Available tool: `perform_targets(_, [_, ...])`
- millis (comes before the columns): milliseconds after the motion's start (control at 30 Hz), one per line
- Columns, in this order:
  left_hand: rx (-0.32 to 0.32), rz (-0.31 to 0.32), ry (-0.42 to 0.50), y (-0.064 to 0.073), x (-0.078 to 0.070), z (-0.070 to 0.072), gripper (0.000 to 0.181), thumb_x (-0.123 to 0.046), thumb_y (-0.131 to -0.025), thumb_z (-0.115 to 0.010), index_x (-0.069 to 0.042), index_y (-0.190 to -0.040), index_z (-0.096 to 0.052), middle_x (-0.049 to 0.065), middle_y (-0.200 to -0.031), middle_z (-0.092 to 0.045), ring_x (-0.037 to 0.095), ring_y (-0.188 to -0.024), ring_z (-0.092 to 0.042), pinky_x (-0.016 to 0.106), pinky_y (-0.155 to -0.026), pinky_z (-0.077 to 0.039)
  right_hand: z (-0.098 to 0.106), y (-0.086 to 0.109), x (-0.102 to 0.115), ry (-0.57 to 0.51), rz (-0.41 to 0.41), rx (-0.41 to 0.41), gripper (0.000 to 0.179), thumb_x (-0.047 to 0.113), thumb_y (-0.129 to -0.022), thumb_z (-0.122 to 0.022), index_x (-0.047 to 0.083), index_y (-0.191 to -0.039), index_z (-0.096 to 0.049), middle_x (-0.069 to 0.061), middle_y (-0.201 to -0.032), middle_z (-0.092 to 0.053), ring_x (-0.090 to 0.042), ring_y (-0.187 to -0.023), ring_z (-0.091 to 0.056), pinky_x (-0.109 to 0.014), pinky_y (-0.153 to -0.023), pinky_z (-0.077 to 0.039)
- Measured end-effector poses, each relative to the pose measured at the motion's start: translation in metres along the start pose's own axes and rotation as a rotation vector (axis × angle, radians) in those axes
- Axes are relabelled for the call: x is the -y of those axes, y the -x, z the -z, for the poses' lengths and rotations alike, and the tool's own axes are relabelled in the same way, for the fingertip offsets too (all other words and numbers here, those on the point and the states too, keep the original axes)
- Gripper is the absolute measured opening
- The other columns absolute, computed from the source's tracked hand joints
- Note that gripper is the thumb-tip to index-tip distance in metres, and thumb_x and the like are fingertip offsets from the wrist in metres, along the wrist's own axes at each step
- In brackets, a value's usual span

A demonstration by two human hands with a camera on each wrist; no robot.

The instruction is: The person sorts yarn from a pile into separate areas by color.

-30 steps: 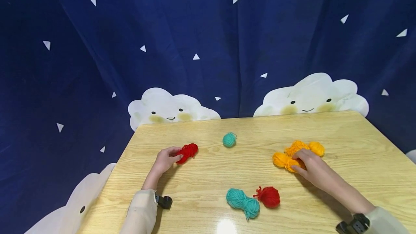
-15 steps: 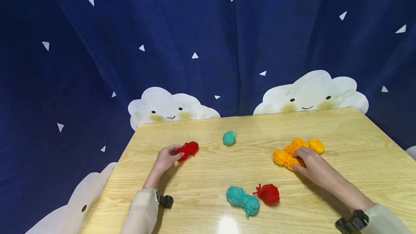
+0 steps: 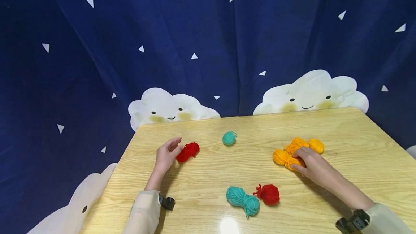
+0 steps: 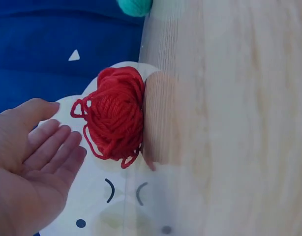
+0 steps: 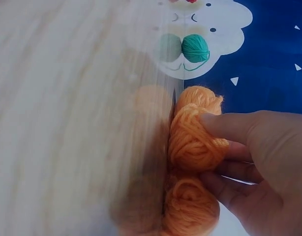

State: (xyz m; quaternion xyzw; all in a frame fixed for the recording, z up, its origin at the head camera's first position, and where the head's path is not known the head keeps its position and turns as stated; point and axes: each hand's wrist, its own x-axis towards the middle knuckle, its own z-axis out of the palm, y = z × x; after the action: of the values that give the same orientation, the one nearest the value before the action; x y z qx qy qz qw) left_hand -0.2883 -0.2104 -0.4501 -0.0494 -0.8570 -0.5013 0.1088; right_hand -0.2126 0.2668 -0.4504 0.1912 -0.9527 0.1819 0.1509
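On the left of the table lies a red yarn skein (image 3: pixel 188 152), tied in the middle. Beside it is my left hand (image 3: pixel 166 157), fingers parted and a small gap showing between them and the red yarn (image 4: pixel 116 115) in the left wrist view. My right hand (image 3: pixel 314 167) grips an orange yarn skein (image 3: pixel 282 157), thumb on one side and fingers on the other. Touching or very near it is a second orange skein (image 3: pixel 296 144), with a yellow-orange yarn ball (image 3: pixel 316 146) behind. The right hand hides part of the held skein.
A teal yarn ball (image 3: pixel 229 138) sits near the back middle of the wooden table (image 3: pixel 201 183). Toward the front are a teal yarn skein (image 3: pixel 243 200) and a red yarn ball (image 3: pixel 269 194), close together. A dark blue curtain (image 3: pixel 208 28) hangs behind the table.
My left hand has let go of the red yarn skein, its fingers lifting and drawing slightly back. The right hand has stayed in place on the orange skein.
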Motion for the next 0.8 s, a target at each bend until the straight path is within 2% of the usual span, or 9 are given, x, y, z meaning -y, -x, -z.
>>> perform_targets(167, [-0.015,-0.020,0.058,0.001,-0.005,-0.003,0.038,-0.005,-0.088,-0.070,0.004,-0.124,-0.063,0.024,-0.126,-0.065,0.038,-0.120,-0.061,0.041,-0.103,-0.049,-0.001,0.001,-0.001,-0.007,-0.006,-0.012,0.025,0.015,-0.076,-0.083,0.003,-0.092,-0.068,-0.005,-0.087,-0.065,-0.019,-0.080,-0.060,-0.038,-0.070,-0.053])
perform_targets(367, [0.018,-0.041,0.120,0.005,-0.015,-0.010,0.038,-0.003,-0.088,-0.070,0.004,-0.124,-0.063,0.026,-0.127,-0.063,0.036,-0.122,-0.060,0.038,-0.106,-0.047,-0.002,0.001,-0.001,0.003,0.005,-0.038,0.025,0.014,-0.074,-0.084,0.003,-0.091,-0.068,-0.004,-0.086,-0.065,-0.017,-0.078,-0.059,-0.035,-0.067,-0.052])
perform_targets(600, [0.068,-0.060,0.099,0.012,-0.028,-0.026,0.039,-0.004,-0.086,-0.072,0.000,-0.124,-0.065,0.023,-0.126,-0.065,0.035,-0.119,-0.063,0.044,-0.103,-0.049,-0.002,0.001,-0.002,0.000,-0.007,-0.025,0.026,0.015,-0.075,-0.083,0.003,-0.092,-0.068,-0.005,-0.087,-0.065,-0.019,-0.079,-0.059,-0.037,-0.068,-0.052])
perform_targets(800, [0.130,-0.094,0.098,0.018,-0.038,-0.038,0.034,-0.005,-0.088,-0.071,-0.005,-0.122,-0.068,0.021,-0.124,-0.067,0.036,-0.117,-0.064,0.038,-0.098,-0.053,-0.002,0.001,-0.002,-0.002,-0.019,-0.008,0.026,0.017,-0.076,-0.083,0.003,-0.093,-0.068,-0.005,-0.089,-0.065,-0.019,-0.081,-0.060,-0.038,-0.070,-0.053])
